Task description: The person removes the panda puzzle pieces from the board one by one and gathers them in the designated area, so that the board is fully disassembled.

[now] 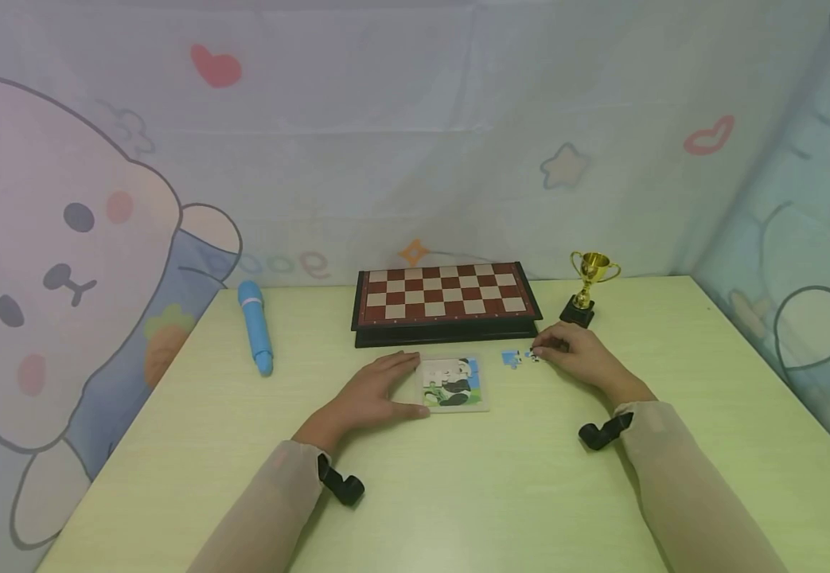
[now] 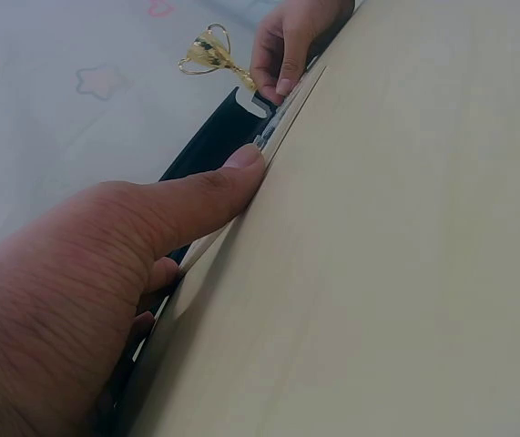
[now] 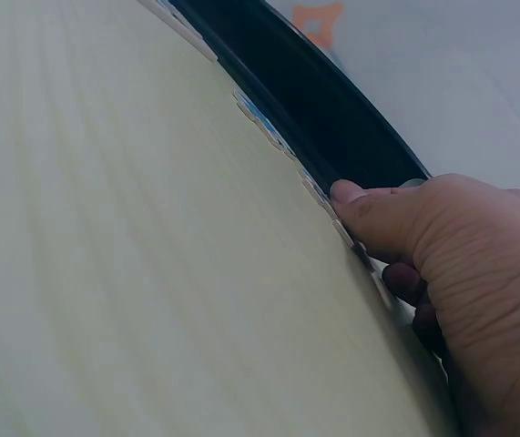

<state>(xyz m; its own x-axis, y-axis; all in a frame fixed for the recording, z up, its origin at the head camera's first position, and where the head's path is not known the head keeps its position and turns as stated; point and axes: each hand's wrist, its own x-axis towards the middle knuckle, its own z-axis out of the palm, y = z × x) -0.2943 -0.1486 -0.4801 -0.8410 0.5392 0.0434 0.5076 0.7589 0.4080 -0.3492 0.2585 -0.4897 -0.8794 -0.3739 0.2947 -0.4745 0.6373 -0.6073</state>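
Observation:
A panda jigsaw puzzle (image 1: pixel 450 383) lies flat in a pale square tray (image 1: pixel 485 397); the picture's upper left part looks whitish. My left hand (image 1: pixel 370 396) holds the tray by its left side, fingers at the upper corner and thumb at the lower one. In the left wrist view its thumb (image 2: pixel 209 196) lies along the tray's edge. To the tray's right is a loose blue puzzle piece (image 1: pixel 511 360). Beside it my right hand (image 1: pixel 578 356), fingers curled, pinches another small puzzle piece (image 1: pixel 531 356) at the tabletop. The fingertips partly hide that piece.
Behind the puzzle stands a red-and-white chessboard box (image 1: pixel 446 296) with dark sides. A small gold trophy (image 1: pixel 590 274) on a black base is behind my right hand. Far left lies a blue microphone-like stick (image 1: pixel 255 326). Printed cloth (image 1: pixel 386 159) hangs along the table's back edge.

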